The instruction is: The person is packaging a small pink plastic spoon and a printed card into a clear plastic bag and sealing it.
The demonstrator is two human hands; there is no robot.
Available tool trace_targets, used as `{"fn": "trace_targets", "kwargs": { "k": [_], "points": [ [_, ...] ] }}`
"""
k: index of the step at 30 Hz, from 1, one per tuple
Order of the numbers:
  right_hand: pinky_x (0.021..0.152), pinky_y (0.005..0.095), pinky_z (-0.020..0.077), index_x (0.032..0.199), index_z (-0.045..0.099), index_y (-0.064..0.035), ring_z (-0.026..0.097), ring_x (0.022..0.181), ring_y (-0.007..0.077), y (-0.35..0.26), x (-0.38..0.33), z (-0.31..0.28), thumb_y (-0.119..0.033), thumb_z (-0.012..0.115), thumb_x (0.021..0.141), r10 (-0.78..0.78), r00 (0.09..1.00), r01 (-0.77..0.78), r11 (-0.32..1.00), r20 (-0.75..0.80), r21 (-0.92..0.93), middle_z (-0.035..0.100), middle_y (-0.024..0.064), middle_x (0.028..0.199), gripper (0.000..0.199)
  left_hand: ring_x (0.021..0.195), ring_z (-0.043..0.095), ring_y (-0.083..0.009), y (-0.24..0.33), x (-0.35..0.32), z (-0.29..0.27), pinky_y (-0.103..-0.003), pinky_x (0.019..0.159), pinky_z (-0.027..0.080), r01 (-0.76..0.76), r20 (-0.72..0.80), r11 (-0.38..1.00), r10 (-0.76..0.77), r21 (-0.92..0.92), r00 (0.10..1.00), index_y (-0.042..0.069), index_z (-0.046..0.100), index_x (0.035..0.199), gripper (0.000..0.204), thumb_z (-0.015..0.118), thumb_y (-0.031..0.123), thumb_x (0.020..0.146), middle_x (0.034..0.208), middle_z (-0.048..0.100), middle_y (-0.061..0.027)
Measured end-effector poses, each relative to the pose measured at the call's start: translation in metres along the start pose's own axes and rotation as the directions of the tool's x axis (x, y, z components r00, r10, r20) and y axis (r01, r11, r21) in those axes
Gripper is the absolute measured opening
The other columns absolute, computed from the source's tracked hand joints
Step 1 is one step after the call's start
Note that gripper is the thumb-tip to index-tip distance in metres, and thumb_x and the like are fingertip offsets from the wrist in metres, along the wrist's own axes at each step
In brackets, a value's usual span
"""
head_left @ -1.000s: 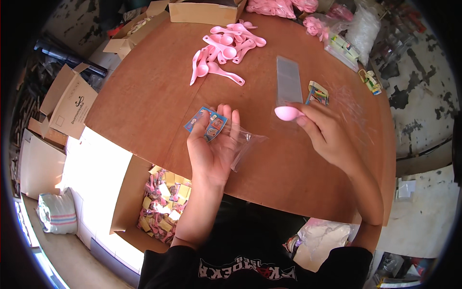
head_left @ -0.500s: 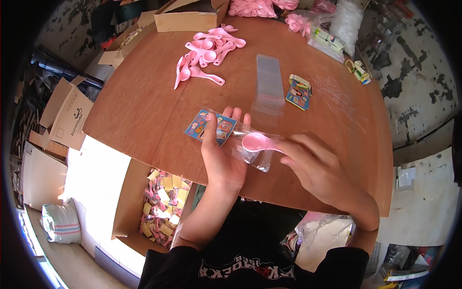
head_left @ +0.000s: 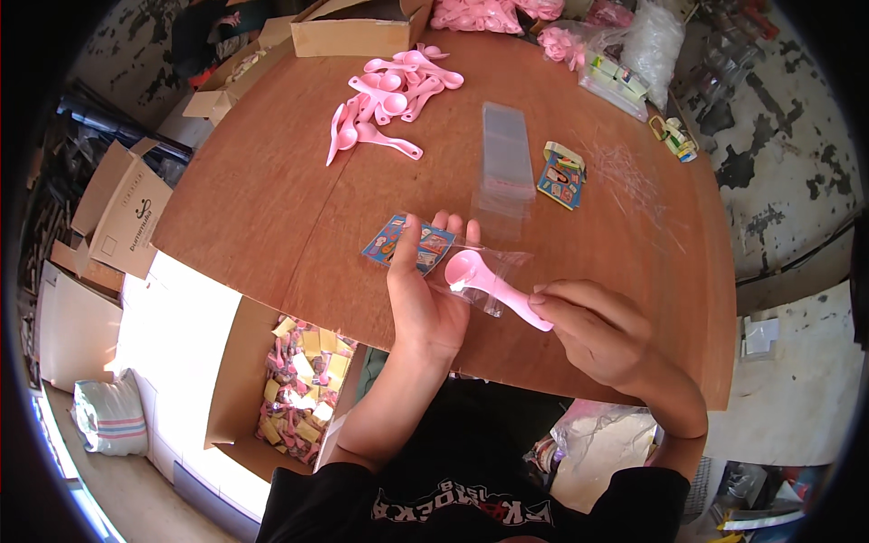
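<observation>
My left hand (head_left: 424,312) lies palm up over the table, its thumb pressing a blue printed card (head_left: 384,241) and a clear plastic bag (head_left: 509,262) against the fingers. In my right hand (head_left: 602,335) a pink measuring spoon (head_left: 496,286) is pinched by its handle end. The spoon's bowl points left, at the bag by my left palm; whether it is inside the bag I cannot tell. Beyond my hands lie a stack of clear bags (head_left: 505,149) and a small stack of blue cards (head_left: 558,186). A pile of pink spoons (head_left: 391,107) sits farther off.
A carton (head_left: 237,371) below the table's left edge holds many small packed pieces. Another open carton (head_left: 358,38) and bags of pink spoons (head_left: 475,16) stand at the far edge. Thin clear strips (head_left: 625,172) lie scattered on the brown table (head_left: 272,217), right of the cards.
My right hand has moved slightly down and right, and more of the spoon's handle now shows. The card and my left hand have shifted a little right and down.
</observation>
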State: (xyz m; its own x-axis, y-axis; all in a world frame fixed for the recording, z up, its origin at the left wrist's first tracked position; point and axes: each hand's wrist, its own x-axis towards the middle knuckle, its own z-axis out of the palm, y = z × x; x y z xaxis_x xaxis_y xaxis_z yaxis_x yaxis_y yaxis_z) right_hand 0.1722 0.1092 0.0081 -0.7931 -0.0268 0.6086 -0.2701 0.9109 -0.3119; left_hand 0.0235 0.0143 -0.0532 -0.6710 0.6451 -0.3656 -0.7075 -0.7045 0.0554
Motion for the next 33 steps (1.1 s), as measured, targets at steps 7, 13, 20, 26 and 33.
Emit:
{"fn": "trace_targets", "kwargs": {
  "k": [7,13,20,26,33],
  "points": [
    [0.079,0.0367,0.056,0.1,0.069,-0.0041,0.064,0.097,0.0314,0.004,0.004,0.005,0.01,0.07,0.068,-0.047,0.999,0.047,0.98,0.003,-0.193,0.06,0.0184,0.115,0.036,0.103,0.057,-0.0207,-0.003,0.0,-0.007,-0.042,0.099,0.051,0.008,0.054,0.999,-0.01,0.034,0.999,0.002,0.044,0.114,0.037,0.064,0.025,0.092,0.11,0.052,-0.0113],
    [0.078,0.0397,0.0553,0.096,0.068,-0.0018,0.066,0.092,0.0333,0.001,0.023,0.01,0.005,0.072,0.07,-0.066,0.998,0.063,0.991,-0.024,-0.118,0.063,0.0159,0.11,0.028,0.103,0.058,-0.0204,-0.013,-0.006,-0.011,-0.041,0.095,0.051,0.187,0.205,0.978,-0.202,0.087,0.958,0.01,0.046,0.114,0.035,0.061,0.034,0.094,0.11,0.054,-0.009],
    [0.071,0.0333,0.0534,0.091,0.066,0.0022,0.066,0.082,0.0298,-0.026,0.045,-0.067,0.005,0.063,0.077,-0.029,0.943,-0.081,0.946,-0.331,-0.314,0.066,0.017,0.092,0.015,0.132,0.038,-0.0267,0.01,-0.024,-0.003,-0.044,0.111,0.027,-0.048,0.247,0.901,-0.067,0.432,0.967,0.006,0.036,0.138,0.062,0.054,0.045,0.093,0.138,0.042,-0.013],
    [0.081,0.0326,0.049,0.095,0.067,0.0041,0.064,0.087,0.0238,-0.025,0.069,-0.071,-0.002,0.063,0.08,0.154,0.957,-0.241,0.894,-0.247,-0.378,0.067,0.0155,0.09,0.016,0.136,0.032,-0.0258,0.045,-0.036,0.029,-0.043,0.114,0.018,-0.575,0.659,0.547,0.054,0.609,0.75,0.005,0.02,0.149,0.077,0.06,0.021,0.086,0.147,0.032,-0.0127],
    [0.063,0.0297,0.0502,0.086,0.07,0.002,0.063,0.061,0.0244,0.019,0.073,-0.042,-0.006,0.066,0.078,0.256,0.965,-0.261,0.952,-0.051,-0.161,0.068,0.0144,0.079,0.012,0.136,0.034,-0.0257,0.053,0.017,0.076,-0.041,0.112,0.026,-0.818,0.716,-0.06,-0.449,0.573,0.534,0.002,0.031,0.144,0.074,0.072,0.014,0.084,0.144,0.036,-0.013]
  ]
}}
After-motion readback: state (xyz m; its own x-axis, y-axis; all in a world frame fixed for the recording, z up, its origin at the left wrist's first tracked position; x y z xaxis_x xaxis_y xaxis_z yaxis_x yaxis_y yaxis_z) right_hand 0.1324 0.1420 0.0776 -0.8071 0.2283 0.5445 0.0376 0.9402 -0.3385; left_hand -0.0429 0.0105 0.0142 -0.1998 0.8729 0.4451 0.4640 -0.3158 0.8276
